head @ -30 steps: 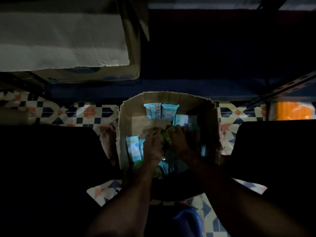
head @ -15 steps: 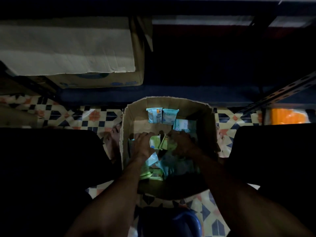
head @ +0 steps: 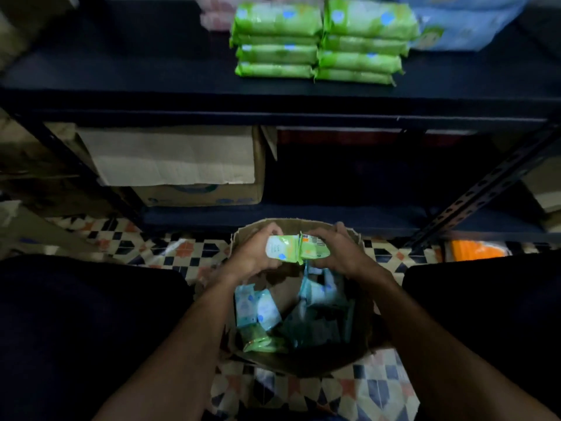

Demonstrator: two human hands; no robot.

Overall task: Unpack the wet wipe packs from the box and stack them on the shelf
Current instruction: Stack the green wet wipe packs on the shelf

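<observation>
Gripping green packs (head: 296,246) between left hand (head: 253,256) and right hand (head: 340,253), centre of frame, just above box (head: 303,364). Stacked on shelf (head: 121,95), top centre: two green piles (head: 318,44). Left in box: many loose packs (head: 261,311). Likely about midway.

L forearm (head: 182,344) & R forearm (head: 425,329) bare, enter fr. bottom edge, converge twd centre. L hand (head: 256,258) & R hand (head: 341,253) level w/ each other, backs up, wrists bent slightly inward. L fingers (head: 271,230) curl over left end of green packs (head: 291,249); R fingers (head: 321,235) curl over right end. Hands near, not touching. Thumbs unclear.
</observation>
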